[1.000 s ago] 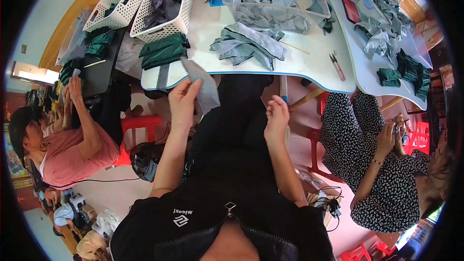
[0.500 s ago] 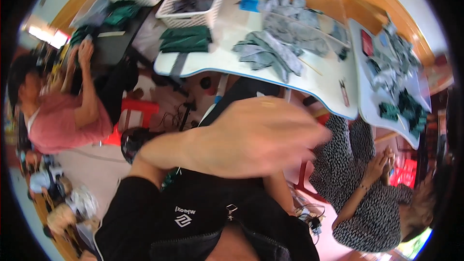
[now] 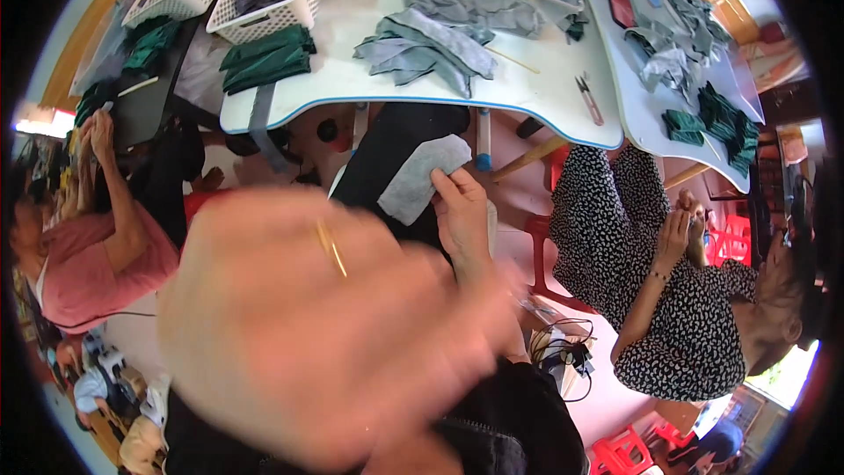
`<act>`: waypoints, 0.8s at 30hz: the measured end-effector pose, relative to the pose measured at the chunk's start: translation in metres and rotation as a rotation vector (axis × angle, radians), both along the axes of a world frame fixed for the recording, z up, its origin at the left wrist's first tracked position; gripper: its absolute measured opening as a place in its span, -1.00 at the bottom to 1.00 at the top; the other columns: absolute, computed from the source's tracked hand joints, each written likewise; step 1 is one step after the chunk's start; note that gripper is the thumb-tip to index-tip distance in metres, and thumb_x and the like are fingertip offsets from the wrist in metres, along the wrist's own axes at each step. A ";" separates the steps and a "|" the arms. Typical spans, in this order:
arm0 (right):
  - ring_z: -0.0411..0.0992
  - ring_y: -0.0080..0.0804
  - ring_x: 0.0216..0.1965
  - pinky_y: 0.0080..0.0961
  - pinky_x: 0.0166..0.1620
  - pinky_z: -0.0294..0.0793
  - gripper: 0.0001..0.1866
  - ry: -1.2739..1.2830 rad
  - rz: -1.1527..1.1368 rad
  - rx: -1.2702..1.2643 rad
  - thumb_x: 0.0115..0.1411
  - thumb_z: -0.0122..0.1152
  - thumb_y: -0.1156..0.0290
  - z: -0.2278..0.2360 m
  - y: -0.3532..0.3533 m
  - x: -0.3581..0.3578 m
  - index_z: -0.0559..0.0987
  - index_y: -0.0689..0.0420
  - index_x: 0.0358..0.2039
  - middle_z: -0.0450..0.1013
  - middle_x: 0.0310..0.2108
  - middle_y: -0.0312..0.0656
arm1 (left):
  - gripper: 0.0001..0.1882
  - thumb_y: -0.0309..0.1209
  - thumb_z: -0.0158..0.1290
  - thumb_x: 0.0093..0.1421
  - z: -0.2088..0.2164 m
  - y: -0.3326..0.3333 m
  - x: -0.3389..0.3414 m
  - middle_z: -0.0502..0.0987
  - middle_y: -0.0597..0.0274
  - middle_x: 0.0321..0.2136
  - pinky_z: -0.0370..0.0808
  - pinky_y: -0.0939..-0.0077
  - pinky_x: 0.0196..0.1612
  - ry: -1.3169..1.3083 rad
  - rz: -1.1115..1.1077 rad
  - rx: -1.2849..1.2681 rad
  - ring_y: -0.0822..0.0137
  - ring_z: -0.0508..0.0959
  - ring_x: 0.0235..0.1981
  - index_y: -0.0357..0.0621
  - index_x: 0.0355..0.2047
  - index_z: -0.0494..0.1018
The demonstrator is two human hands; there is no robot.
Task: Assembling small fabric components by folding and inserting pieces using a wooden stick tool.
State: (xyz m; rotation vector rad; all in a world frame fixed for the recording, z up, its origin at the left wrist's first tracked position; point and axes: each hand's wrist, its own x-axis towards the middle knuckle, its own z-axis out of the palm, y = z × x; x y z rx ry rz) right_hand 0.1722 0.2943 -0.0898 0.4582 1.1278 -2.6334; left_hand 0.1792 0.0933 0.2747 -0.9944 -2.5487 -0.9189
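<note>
My left hand (image 3: 299,325) is raised close to the head camera, large and smeared by motion, with a gold ring on one finger. Its fingertips do not show clearly, so I cannot make out whether it holds anything. Over my dark-trousered lap, my right hand (image 3: 462,207) pinches a light grey cloth piece (image 3: 418,180) by its right edge between thumb and fingers. The cloth hangs out to the left of the fingers, flat and elongated. My raised left hand hides part of my lap and right forearm.
A white table (image 3: 334,79) ahead bears folded green cloth (image 3: 268,57), a heap of grey cloth pieces (image 3: 426,53), a clear bin (image 3: 492,0) and small snips (image 3: 589,98). White baskets (image 3: 268,0) stand at the left. People sit on both sides; cables (image 3: 563,347) lie at the lower right.
My left hand has moved from across my chest toward the lower left, nearer the camera. My right hand and its grey cloth have come into sight. The view has shifted, so the table sits farther left.
</note>
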 end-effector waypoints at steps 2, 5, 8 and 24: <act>0.82 -0.45 0.20 -0.37 0.34 0.79 -0.68 0.183 0.011 0.091 0.67 0.61 0.61 0.005 0.023 0.008 0.91 0.32 0.35 0.89 0.22 -0.17 | -0.61 -0.20 0.48 0.57 -0.022 -0.010 -0.033 0.92 0.07 -0.13 0.79 0.20 -0.06 -0.277 0.031 -0.235 0.09 0.95 -0.10 -0.09 0.27 0.92; 0.80 -0.52 0.09 -0.44 0.27 0.77 -0.74 0.185 0.024 0.266 0.65 0.64 0.58 0.061 0.028 0.007 0.95 0.30 0.27 0.91 0.11 -0.23 | -0.62 -0.25 0.44 0.75 -0.144 -0.010 -0.049 0.93 0.05 0.01 0.77 0.21 0.11 -0.780 0.342 0.296 0.25 0.88 0.00 -0.34 0.30 0.86; 0.76 -0.59 0.01 -0.48 0.18 0.75 -0.79 0.230 0.065 0.365 0.66 0.65 0.55 0.086 0.017 0.011 0.98 0.28 0.21 0.90 0.05 -0.29 | -0.64 -0.24 0.44 0.78 -0.227 -0.020 -0.045 0.92 0.27 -0.03 0.73 0.33 0.05 -0.762 0.310 0.334 0.45 0.80 -0.03 -0.34 0.26 0.88; 0.59 -0.66 -0.16 -0.53 -0.05 0.54 -0.87 0.210 0.054 0.460 0.55 0.79 0.54 0.098 -0.004 -0.052 0.92 0.26 -0.15 0.75 -0.18 -0.41 | -0.78 -0.46 0.69 0.47 -0.212 -0.019 -0.086 0.72 0.35 -0.18 0.63 0.47 -0.12 -0.532 0.548 0.720 0.50 0.67 -0.25 -0.22 -0.01 0.87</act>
